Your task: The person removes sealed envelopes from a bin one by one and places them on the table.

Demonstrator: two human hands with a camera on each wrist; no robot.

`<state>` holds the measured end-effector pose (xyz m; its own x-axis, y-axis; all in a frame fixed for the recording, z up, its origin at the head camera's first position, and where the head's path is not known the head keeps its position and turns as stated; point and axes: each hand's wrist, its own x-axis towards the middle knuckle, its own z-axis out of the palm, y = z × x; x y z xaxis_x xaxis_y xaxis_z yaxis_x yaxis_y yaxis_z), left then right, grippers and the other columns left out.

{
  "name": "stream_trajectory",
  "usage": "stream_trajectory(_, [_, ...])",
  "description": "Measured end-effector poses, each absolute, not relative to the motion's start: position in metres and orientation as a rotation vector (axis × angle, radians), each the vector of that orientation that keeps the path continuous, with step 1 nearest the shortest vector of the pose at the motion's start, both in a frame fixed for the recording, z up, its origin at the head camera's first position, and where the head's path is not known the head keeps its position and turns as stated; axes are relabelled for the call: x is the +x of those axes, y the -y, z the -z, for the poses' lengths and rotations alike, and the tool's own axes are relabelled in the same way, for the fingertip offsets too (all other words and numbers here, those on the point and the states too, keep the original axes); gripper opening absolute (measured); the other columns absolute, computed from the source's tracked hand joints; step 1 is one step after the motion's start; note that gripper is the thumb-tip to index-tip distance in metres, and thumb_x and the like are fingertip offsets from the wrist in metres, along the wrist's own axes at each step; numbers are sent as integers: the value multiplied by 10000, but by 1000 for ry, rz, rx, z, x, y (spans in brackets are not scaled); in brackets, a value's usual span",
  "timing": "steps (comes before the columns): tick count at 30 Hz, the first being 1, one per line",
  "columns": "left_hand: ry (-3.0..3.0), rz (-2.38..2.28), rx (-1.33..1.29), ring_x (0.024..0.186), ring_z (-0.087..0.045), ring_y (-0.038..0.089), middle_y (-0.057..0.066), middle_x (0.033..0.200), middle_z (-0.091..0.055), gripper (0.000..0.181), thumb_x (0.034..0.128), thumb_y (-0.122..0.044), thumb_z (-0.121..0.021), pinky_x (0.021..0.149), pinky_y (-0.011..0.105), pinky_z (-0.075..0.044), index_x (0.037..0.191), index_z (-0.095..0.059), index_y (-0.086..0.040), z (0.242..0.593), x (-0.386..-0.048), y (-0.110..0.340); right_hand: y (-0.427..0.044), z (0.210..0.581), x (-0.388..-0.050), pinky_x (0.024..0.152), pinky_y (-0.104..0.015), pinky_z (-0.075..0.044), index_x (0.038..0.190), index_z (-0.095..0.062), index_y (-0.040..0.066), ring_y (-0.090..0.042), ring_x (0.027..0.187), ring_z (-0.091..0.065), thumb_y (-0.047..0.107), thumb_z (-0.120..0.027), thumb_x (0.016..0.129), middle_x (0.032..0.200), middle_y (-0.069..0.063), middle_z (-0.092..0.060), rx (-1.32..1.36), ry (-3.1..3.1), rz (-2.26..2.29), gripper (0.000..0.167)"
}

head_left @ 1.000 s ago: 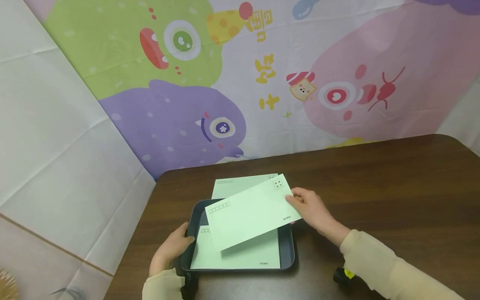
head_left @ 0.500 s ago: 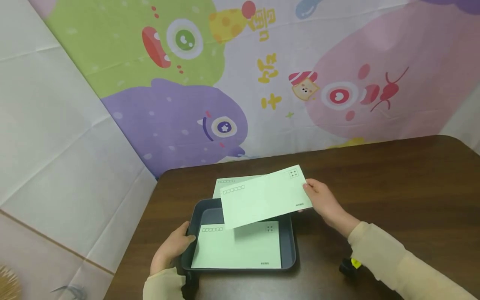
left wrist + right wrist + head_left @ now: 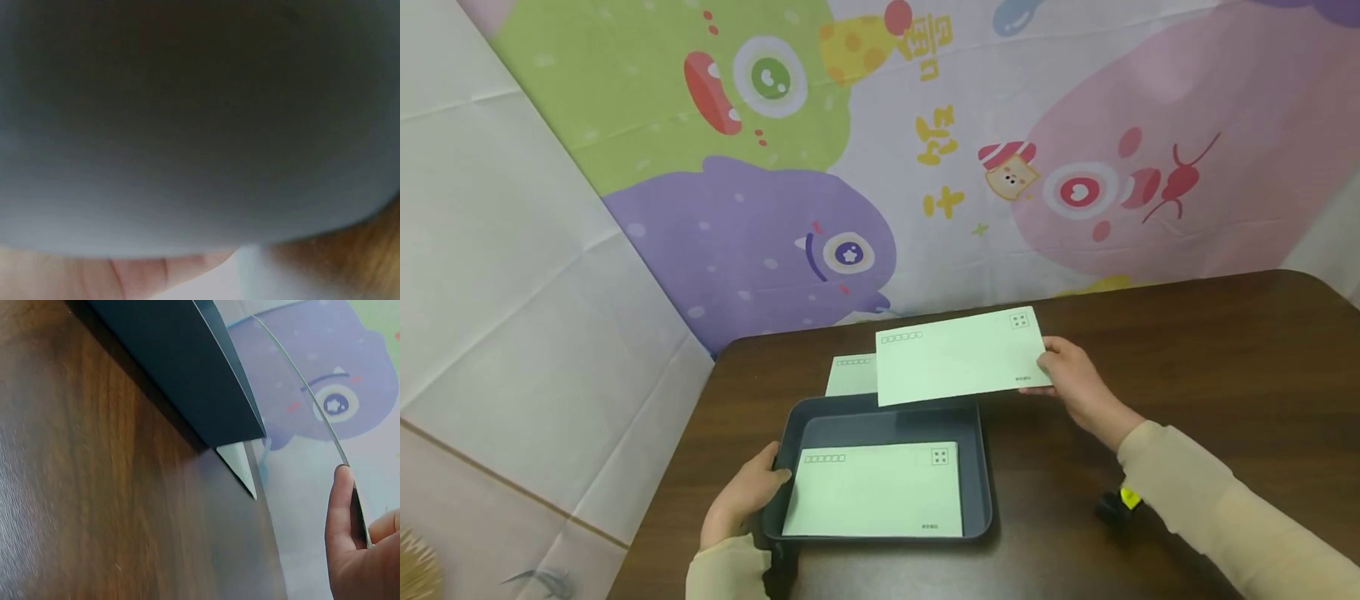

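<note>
In the head view my right hand [image 3: 1078, 383] pinches the right end of a pale envelope [image 3: 958, 358], held up above the far edge of a dark grey tray [image 3: 880, 429]. The right wrist view shows that envelope [image 3: 312, 394] edge-on and slightly bowed, between thumb and fingers. Another envelope [image 3: 872, 492] lies flat in the near part of the tray. Behind the tray, a further envelope [image 3: 850, 377] rests on the table, mostly covered by the raised one. My left hand [image 3: 748, 492] grips the tray's left side, thumb at the rim; the tray fills most of the left wrist view.
A brown wooden table [image 3: 1187, 375] extends to the right and behind the tray. A cartoon-printed cloth [image 3: 955, 267] hangs along its back edge, and a white panel [image 3: 535, 292] stands on the left.
My right hand has moved up, away and to the right with its envelope, which has levelled out. More of the tray and its envelope shows. The left hand and tray look unmoved.
</note>
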<state>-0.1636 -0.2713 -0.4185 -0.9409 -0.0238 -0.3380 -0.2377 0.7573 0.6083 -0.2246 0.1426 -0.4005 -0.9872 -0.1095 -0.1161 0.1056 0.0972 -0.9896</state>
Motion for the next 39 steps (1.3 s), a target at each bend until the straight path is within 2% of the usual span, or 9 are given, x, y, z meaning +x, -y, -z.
stream_trajectory(14, [-2629,-982,-222,1297,-212,482,322,1420,-226,573,909,-96,-400,1012,606,-223,1394,-170,103,419,-165,272,-168,406,-242,876,-320,-482,1409,-96,-96,38,810,-565,124,-257,970,1416,-298,-209,88,-2020,2160,518])
stream_trajectory(21, [-2634,-974,-222,1299,-200,483,329,1419,-217,578,902,-92,-398,1021,600,-210,1390,-166,115,419,-164,272,-189,410,-254,940,-284,-433,1438,23,-23,16,794,-571,148,-271,975,1481,-229,-85,218,-1811,2302,574])
stream_trajectory(29, [-2629,-991,-221,1292,-236,477,318,1411,-255,564,904,-96,-400,1008,601,-238,1392,-192,93,419,-164,272,-203,416,-262,901,-237,-454,1445,27,5,-22,778,-594,194,-314,967,1415,-180,-184,283,-1738,2387,617])
stream_trajectory(32, [-2624,-998,-224,1295,-227,476,318,1415,-246,568,907,-101,-397,1011,598,-236,1395,-183,94,419,-164,273,-207,417,-264,871,-225,-470,1447,14,8,-40,763,-600,190,-326,962,1315,-163,-287,293,-1723,2425,619])
stream_trajectory(36, [-2623,-992,-231,1298,-216,477,320,1418,-234,574,905,-100,-400,1015,599,-227,1393,-177,102,419,-164,272,-211,419,-268,848,-235,-485,1448,-11,6,-65,743,-611,161,-330,959,1149,-70,-372,311,-1701,2477,605])
stream_trajectory(39, [-2630,-979,-231,1295,-225,478,320,1415,-243,574,899,-94,-407,1013,600,-230,1390,-186,103,419,-164,272,-212,421,-269,854,-247,-484,1449,-23,5,-73,739,-611,155,-326,959,1148,-68,-371,320,-1722,2479,595])
